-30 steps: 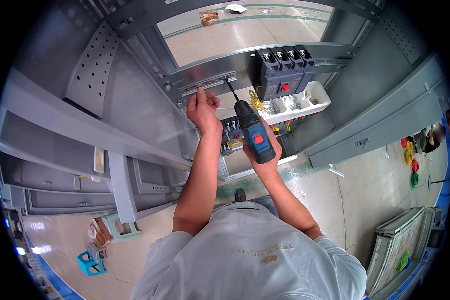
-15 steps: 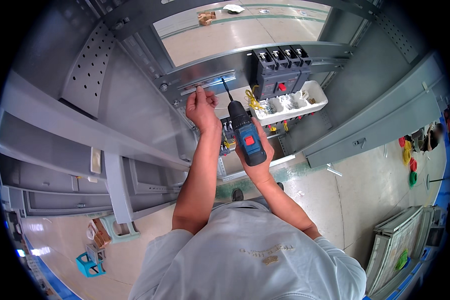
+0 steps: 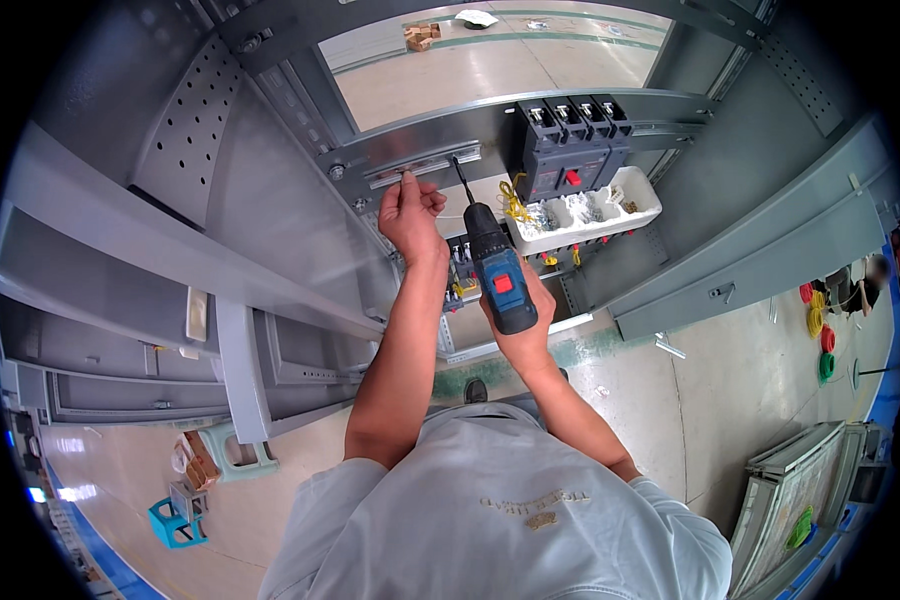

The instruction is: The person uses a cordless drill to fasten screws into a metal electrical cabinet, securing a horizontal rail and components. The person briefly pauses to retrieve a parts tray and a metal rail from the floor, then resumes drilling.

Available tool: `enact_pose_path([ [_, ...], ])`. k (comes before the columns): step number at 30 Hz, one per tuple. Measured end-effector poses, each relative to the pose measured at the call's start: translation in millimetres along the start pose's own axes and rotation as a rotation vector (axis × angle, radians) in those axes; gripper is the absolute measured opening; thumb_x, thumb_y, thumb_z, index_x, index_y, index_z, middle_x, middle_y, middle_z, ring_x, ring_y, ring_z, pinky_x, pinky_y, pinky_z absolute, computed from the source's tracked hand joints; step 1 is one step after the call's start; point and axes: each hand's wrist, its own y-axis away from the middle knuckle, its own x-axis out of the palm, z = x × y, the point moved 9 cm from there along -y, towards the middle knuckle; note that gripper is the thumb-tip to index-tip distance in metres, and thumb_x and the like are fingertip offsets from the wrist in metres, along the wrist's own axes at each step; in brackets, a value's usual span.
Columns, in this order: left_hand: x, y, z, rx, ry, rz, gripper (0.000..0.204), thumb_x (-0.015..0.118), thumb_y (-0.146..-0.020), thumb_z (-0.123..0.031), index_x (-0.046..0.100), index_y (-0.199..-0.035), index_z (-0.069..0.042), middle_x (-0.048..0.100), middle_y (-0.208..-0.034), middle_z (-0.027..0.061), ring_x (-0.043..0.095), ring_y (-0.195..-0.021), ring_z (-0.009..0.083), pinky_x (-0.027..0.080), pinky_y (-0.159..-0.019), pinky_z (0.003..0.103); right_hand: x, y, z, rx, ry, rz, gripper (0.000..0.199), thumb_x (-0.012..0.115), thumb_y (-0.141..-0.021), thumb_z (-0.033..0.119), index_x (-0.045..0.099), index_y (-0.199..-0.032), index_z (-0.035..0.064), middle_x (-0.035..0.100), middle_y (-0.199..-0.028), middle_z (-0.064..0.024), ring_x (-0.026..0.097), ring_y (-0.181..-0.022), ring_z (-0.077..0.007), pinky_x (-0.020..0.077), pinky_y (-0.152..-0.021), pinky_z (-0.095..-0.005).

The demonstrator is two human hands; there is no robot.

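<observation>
the drill (image 3: 500, 275), likely heavy and best held by its handle, points at the rail (image 3: 432, 163), wrapped by the right hand (image 3: 538, 318); whether the curled left hand (image 3: 410, 222) grips anything cannot be told.

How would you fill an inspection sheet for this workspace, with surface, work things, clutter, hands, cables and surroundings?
Surface: grey cabinet crossbar; a silvery rail lies along it.
Work things: blue-and-black drill, its bit tip at the rail, contact unclear; dark breaker with red switch, right of the rail.
Clutter: white tray holding small parts, some bagged.
Hands: right hand grips the drill; left hand has its fingertips at the rail, any held item too small to tell.
Cables: yellow wires at the tray's left end; coils in red, yellow and green on the floor, far right.
Surroundings: teal stool at lower left; another person near the right edge.
</observation>
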Motion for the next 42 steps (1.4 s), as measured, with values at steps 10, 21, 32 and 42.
enact_pose_path([
  [10,-2,-3,3,0.001,0.031,0.001,0.021,0.064,-0.097,-0.020,0.059,-0.082,-0.006,0.066,-0.070,0.0068,0.059,-0.053,0.0139,0.048,-0.051,0.028,0,1,-2,0.040,-0.027,0.017,0.052,0.078,-0.068,-0.002,0.060,-0.117,-0.0010,0.066,-0.098,-0.0158,0.067,-0.087,-0.0338,0.0528,-0.080,-0.0359],
  [21,-1,-3,3,0.002,0.066,-0.002,0.021,0.065,-0.097,-0.020,0.059,-0.082,-0.006,0.066,-0.070,0.0068,0.059,-0.054,0.0142,0.048,-0.052,0.028,1,-2,-3,0.030,-0.057,0.042,0.056,0.078,-0.068,-0.001,0.059,-0.120,-0.0023,0.065,-0.103,-0.0178,0.067,-0.090,-0.0348,0.0529,-0.083,-0.0365],
  [32,1,-2,1,0.015,0.080,0.006,0.022,0.065,-0.096,-0.020,0.059,-0.081,-0.006,0.065,-0.070,0.0068,0.059,-0.054,0.0139,0.049,-0.053,0.028,3,0,-6,-0.018,0.010,0.016,0.058,0.076,-0.070,-0.001,0.058,-0.125,-0.0034,0.066,-0.102,-0.0172,0.068,-0.088,-0.0310,0.0535,-0.081,-0.0348],
  [42,0,-2,2,-0.002,0.087,-0.006,0.020,0.064,-0.097,-0.020,0.058,-0.085,-0.005,0.065,-0.072,0.0077,0.060,-0.055,0.0150,0.051,-0.055,0.030,0,-8,2,-0.008,-0.038,0.064,0.060,0.075,-0.072,-0.002,0.057,-0.129,-0.0049,0.066,-0.098,-0.0159,0.067,-0.083,-0.0283,0.0531,-0.077,-0.0333],
])
